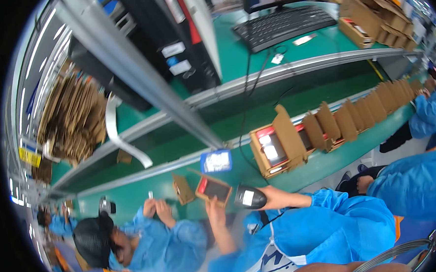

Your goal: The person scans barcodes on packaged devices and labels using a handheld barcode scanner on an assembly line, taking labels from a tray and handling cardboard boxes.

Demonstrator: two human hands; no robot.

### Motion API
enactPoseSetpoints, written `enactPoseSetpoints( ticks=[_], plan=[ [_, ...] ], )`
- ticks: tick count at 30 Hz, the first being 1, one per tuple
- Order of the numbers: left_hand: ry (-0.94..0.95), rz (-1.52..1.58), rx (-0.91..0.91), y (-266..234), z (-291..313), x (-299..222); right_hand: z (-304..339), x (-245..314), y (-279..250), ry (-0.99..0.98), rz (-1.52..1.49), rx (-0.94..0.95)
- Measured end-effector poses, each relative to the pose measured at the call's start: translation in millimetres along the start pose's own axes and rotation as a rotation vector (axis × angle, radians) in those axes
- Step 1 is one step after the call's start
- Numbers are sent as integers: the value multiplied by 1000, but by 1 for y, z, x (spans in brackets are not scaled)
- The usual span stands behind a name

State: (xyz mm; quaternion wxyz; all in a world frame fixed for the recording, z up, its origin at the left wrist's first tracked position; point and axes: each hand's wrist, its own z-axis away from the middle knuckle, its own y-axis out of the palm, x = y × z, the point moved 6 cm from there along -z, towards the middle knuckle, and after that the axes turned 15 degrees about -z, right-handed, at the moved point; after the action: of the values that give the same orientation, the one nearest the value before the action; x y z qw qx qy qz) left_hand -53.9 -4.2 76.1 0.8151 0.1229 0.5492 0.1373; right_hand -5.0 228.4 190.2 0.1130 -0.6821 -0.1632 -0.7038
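My left hand [215, 213] grips a small open cardboard box [200, 193] from below, its fingers along the near side. Inside lies a dark flat rectangular item [216, 191] with a red part at its left. Wrapped round a black handheld barcode scanner [244, 195], my right hand [276, 198] keeps it just right of the box, its head toward the box. A white label is on the scanner. Left of the box, another small open cardboard box [183, 190] stands on the green bench [127, 190], near a co-worker's hands [158, 209].
A row of open cardboard boxes [345, 123] runs along the bench to the right. A keyboard [286, 26], monitor and computer tower stand on the shelf above. Flattened cardboard [71, 119] is stacked at left. Co-workers in blue sit on both sides. A cable hangs behind the scanner.
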Motion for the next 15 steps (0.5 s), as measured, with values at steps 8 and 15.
enactPoseSetpoints(
  ticks=[8,15],
  plan=[
    [-221,-168,-85,-40,6,91,3,-19,-3,70,-11,-11],
    [-190,-367,-198,-46,-1,103,3,-28,1,74,27,44]
  ],
)
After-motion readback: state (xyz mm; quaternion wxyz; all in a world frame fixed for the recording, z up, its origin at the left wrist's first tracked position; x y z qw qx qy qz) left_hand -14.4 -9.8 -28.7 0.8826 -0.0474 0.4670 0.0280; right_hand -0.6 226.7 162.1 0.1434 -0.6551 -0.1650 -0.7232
